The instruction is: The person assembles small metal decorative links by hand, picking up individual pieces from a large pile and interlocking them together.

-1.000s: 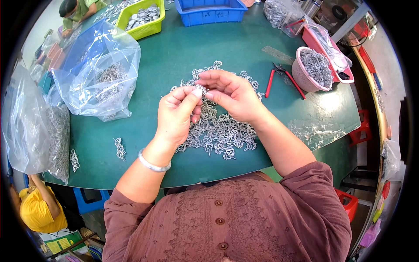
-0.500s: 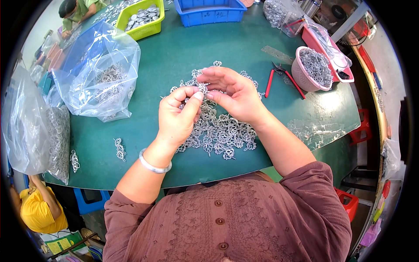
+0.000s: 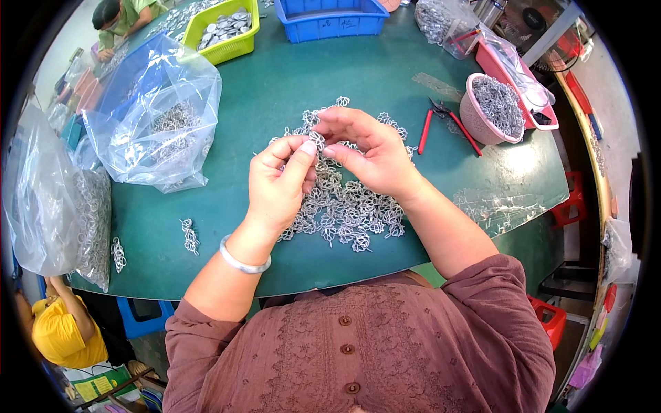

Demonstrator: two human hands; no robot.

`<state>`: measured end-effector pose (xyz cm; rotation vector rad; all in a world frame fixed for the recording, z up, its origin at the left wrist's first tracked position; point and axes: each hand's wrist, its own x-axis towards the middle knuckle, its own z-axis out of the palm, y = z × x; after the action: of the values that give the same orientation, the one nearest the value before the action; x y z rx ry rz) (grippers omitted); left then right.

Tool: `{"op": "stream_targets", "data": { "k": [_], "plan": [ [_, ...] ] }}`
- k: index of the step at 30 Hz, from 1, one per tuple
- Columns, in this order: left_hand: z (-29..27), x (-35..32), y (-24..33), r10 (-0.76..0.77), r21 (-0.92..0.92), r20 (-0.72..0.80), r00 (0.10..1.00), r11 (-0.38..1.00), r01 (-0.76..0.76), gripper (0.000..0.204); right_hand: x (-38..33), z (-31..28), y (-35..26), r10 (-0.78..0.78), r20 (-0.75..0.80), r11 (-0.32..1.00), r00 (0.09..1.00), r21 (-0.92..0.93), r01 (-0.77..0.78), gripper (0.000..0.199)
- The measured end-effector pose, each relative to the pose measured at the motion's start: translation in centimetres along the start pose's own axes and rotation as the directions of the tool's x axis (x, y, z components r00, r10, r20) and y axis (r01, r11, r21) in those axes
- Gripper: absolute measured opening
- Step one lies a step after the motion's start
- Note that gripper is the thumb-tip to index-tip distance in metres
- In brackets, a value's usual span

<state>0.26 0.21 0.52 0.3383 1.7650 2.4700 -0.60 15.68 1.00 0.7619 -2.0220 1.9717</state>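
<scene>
Seated at a dark green round-edged work table (image 3: 385, 76), a person in a brown buttoned blouse (image 3: 358, 351) pinches one small silver wire piece (image 3: 317, 140) between both hands, just above the table and over the far part of a heap of similar silver wire loops (image 3: 348, 210). The left hand (image 3: 279, 182), a silver bangle (image 3: 242, 260) on its wrist, closes thumb and forefinger on the piece from the left; the right hand (image 3: 368, 155) grips it from the right with thumb and forefinger, its other fingers curled above. The piece is too small to tell its long axis or which way it points; only a glint of it shows between the fingertips.

The heap spreads under and beyond both hands, from near the table's near edge toward its middle. To the left lies a clear plastic bag (image 3: 155, 120) holding more wire pieces, and a second clear bag (image 3: 51, 199) hangs at the table's left edge. Two small clusters of wire (image 3: 189, 235) lie apart from the heap, near the left forearm. To the right, red-handled pliers (image 3: 444, 124) rest beside a pink round basket (image 3: 497, 107) heaped with silver pieces. At the far edge stand a yellow-green tray (image 3: 224, 31) and a blue crate (image 3: 334, 19). Another person in a yellow top (image 3: 58, 330) shows below the table's left edge.
</scene>
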Motion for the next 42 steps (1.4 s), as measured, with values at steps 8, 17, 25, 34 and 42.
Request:
{"op": "stream_targets", "data": {
  "k": [8, 17, 25, 34, 42],
  "plan": [
    [-0.3, 0.3, 0.5, -0.271, -0.225, 0.031, 0.962, 0.936, 0.27, 0.012, -0.1, -0.1, 0.1, 0.043, 0.002, 0.994, 0.999, -0.104, -0.043, 0.032],
    [-0.3, 0.2, 0.5, -0.276, -0.23, 0.035, 0.96, 0.933, 0.277, 0.011, 0.0, -0.3, 0.4, 0.07, 0.033, 0.993, 0.997, -0.099, -0.067, 0.034],
    [-0.4, 0.3, 0.3, -0.265, -0.228, 0.025, 0.964, 0.937, 0.264, 0.009, 0.2, -0.2, 0.0, -0.062, -0.003, 0.975, 0.998, -0.216, 0.06, 0.039],
    [-0.6, 0.4, -0.1, -0.249, -0.241, 0.044, 0.968, 0.937, 0.252, 0.01, 0.3, -0.2, -0.6, -0.197, 0.019, 0.908, 0.98, -0.372, 0.19, 0.04],
    [-0.6, 0.5, 0.0, -0.258, -0.235, 0.031, 0.966, 0.937, 0.258, 0.008, 0.4, -0.2, -0.6, -0.221, 0.023, 0.893, 0.975, -0.397, 0.212, 0.039]
  ]
}}
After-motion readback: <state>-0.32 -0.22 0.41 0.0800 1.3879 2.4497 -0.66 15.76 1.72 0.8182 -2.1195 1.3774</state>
